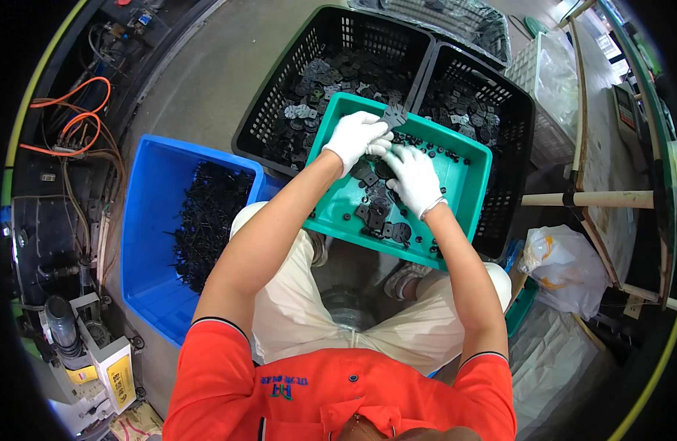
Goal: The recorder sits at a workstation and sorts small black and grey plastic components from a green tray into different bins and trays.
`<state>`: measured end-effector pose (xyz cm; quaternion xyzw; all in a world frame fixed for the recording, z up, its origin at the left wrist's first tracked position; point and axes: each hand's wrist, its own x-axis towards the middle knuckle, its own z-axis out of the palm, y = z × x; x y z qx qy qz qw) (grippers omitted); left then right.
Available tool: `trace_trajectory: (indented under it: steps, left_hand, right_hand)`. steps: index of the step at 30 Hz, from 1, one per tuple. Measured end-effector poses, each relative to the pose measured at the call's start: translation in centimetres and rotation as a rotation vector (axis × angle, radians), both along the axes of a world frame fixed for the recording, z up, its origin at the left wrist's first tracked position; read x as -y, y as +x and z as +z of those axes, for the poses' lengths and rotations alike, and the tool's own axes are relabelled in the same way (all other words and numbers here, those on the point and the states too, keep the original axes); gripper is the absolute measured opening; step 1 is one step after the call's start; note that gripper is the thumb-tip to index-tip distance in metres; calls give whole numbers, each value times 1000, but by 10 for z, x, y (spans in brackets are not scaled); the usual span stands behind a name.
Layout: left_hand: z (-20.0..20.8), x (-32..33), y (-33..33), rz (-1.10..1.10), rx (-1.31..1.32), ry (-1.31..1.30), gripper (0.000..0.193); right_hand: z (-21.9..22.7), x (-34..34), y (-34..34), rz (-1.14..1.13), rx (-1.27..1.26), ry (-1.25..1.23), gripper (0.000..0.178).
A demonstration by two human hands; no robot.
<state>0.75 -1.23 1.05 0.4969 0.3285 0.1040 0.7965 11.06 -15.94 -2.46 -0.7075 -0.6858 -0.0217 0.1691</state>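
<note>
At upper centre, the gloved left hand point(355, 138) pinches a flat black plastic part point(394, 115) over the green tray's point(331, 209) far rim. The gloved right hand point(415, 178) curls close by, its hold unclear. The tray apparently leans on the black crate point(279, 88), probably keeping loose pieces point(377, 209) within reach.

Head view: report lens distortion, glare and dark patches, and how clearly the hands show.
In the head view, corners go black and the yellow strip bows along the rim; in that view, plastic wrap glints at the top; also there, black pieces in the blue bin merge into a dark mass, while the left hand and right hand look bright and distinct.
</note>
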Motion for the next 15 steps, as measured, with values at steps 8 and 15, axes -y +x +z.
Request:
trace_trajectory:
  steps: [8,15]
  left_hand:
    - [-3,-21,6,412,221,-52,41]
    - [-7,-21,-2,196,104,29,39]
  right_hand:
    - [-4,0,-13,-74,-14,-200,23]
    - [-15,-2,0,-310,-855,-212,32]
